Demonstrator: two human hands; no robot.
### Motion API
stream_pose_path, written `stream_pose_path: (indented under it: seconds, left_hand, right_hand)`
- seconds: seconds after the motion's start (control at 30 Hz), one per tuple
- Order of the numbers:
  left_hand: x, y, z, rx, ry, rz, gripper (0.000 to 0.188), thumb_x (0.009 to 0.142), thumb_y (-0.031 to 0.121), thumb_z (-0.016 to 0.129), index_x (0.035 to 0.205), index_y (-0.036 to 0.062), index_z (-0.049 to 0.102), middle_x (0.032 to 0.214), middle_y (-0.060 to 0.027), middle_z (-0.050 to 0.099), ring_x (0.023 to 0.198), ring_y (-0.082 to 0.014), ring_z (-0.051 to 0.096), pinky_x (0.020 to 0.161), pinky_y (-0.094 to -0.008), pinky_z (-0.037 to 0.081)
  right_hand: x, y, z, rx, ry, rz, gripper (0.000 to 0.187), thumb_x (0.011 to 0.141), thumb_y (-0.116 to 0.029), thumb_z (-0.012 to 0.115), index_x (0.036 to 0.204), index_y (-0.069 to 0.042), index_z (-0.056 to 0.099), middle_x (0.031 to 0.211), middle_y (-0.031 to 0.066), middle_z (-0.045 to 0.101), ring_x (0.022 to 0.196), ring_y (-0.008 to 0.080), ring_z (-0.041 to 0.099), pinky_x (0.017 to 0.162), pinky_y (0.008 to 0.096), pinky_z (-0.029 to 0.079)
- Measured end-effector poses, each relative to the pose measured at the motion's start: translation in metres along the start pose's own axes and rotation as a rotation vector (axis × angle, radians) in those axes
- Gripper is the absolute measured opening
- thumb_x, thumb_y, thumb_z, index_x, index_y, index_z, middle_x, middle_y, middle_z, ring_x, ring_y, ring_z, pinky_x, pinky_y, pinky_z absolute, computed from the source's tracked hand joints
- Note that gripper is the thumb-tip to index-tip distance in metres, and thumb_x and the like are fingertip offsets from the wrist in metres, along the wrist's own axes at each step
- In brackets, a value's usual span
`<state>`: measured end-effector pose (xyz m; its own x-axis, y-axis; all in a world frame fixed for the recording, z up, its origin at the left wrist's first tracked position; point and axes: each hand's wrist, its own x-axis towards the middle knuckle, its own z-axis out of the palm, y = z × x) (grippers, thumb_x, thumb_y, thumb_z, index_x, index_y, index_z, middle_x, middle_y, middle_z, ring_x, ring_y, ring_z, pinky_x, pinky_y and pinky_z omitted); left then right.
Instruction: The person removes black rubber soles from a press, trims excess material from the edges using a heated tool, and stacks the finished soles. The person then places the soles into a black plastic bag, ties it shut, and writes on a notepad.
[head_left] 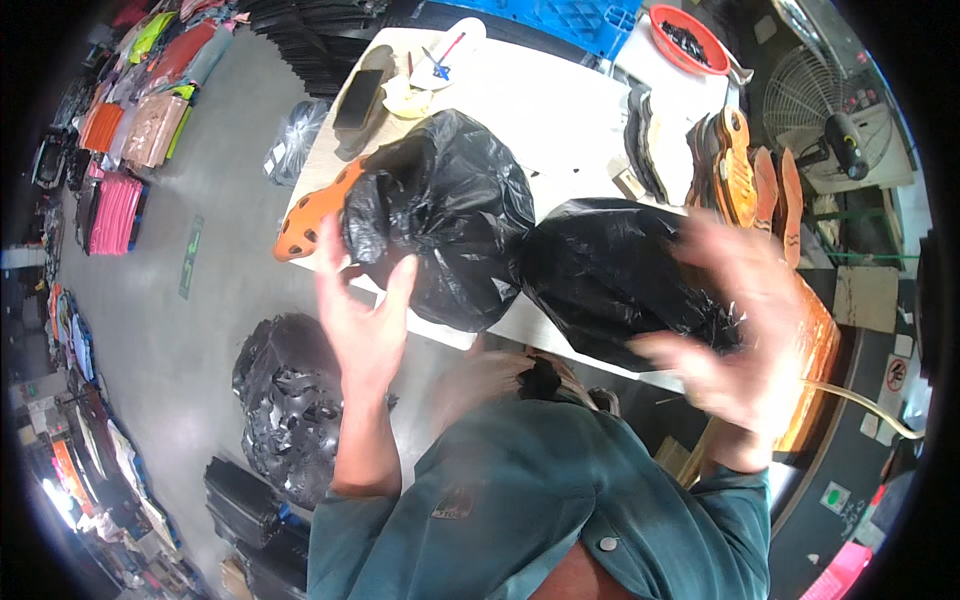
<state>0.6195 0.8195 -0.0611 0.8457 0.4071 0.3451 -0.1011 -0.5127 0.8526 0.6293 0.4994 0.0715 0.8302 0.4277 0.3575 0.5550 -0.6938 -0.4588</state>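
Two black plastic bags lie side by side on the white worktable (545, 90). The left bag (450, 220) is puffed and gathered at its middle; the right bag (600, 280) spreads toward the table's front edge. At the left bag's near left edge is my left hand (365, 325), thumb and fingers apart; whether it touches the plastic I cannot tell. My right hand (740, 330), smeared by motion, hangs over the right bag's right end with thumb and fingers spread. Under the left bag's left side sticks out an orange piece with dark holes (315, 215).
A phone (360, 100) lies at the table's left edge. Shoe-sole-shaped pieces (740, 165), a red bowl (688, 40) and a fan (830, 120) are at the right. A large black bag (290, 400) sits on the floor, left of me.
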Motion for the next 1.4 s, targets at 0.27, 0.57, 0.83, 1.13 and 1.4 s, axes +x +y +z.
stream_pose_path:
  seconds: [0.27, 0.57, 0.83, 1.13, 1.4]
  left_hand:
    - [0.006, -0.017, -0.013, -0.318, 0.039, 0.071, 0.01, 0.1, 0.0, 0.065, 0.109, -0.0043, 0.065, 0.106, -0.0089, 0.069, 0.096, -0.0141, 0.062, 0.089, -0.029, 0.051]
    - [0.017, -0.007, -0.003, -0.45, -0.077, 0.352, 0.01, 0.103, 0.006, 0.06, 0.111, 0.0011, 0.063, 0.111, -0.0152, 0.071, 0.103, -0.0273, 0.066, 0.094, -0.0356, 0.05]
    - [0.031, -0.012, -0.015, -1.01, -0.07, -0.187, 0.013, 0.112, 0.013, 0.048, 0.115, 0.0035, 0.056, 0.09, -0.0022, 0.065, 0.081, -0.0048, 0.057, 0.075, -0.0231, 0.049]
    - [0.032, -0.011, 0.0, -0.574, -0.032, 0.204, 0.009, 0.101, -0.001, 0.06, 0.109, -0.0008, 0.061, 0.113, -0.015, 0.062, 0.091, -0.0207, 0.065, 0.074, -0.0304, 0.054]
    - [0.027, 0.001, 0.013, -0.51, -0.102, 0.358, 0.009, 0.099, 0.001, 0.063, 0.108, -0.0004, 0.061, 0.11, -0.016, 0.062, 0.092, -0.0303, 0.063, 0.081, -0.0367, 0.051]
  right_hand:
    - [0.079, -0.015, 0.192, 0.784, -0.099, 0.172, 0.01, 0.098, -0.008, 0.068, 0.099, 0.001, 0.063, 0.088, 0.0107, 0.071, 0.091, 0.0239, 0.069, 0.085, 0.0364, 0.055]
    - [0.071, -0.028, 0.205, 0.286, -0.076, 0.384, 0.084, 0.085, -0.021, 0.078, 0.156, 0.001, 0.039, 0.113, 0.0267, 0.071, 0.102, 0.0341, 0.072, 0.091, 0.043, 0.056]
    - [0.081, -0.026, 0.153, 1.298, 0.313, 0.352, 0.05, 0.095, -0.008, 0.063, 0.143, 0.002, 0.054, 0.083, 0.0028, 0.063, 0.071, 0.0087, 0.053, 0.073, 0.0237, 0.045]
    - [0.097, -0.042, 0.165, 0.981, -0.004, 0.376, 0.013, 0.104, -0.019, 0.067, 0.097, -0.008, 0.067, 0.069, -0.0083, 0.052, 0.053, 0.0006, 0.041, 0.046, 0.0188, 0.028]
    - [0.098, -0.019, 0.147, 0.67, -0.389, 0.186, 0.043, 0.093, -0.004, 0.07, 0.135, -0.002, 0.06, 0.105, 0.0027, 0.067, 0.09, 0.0093, 0.058, 0.076, 0.0241, 0.049]
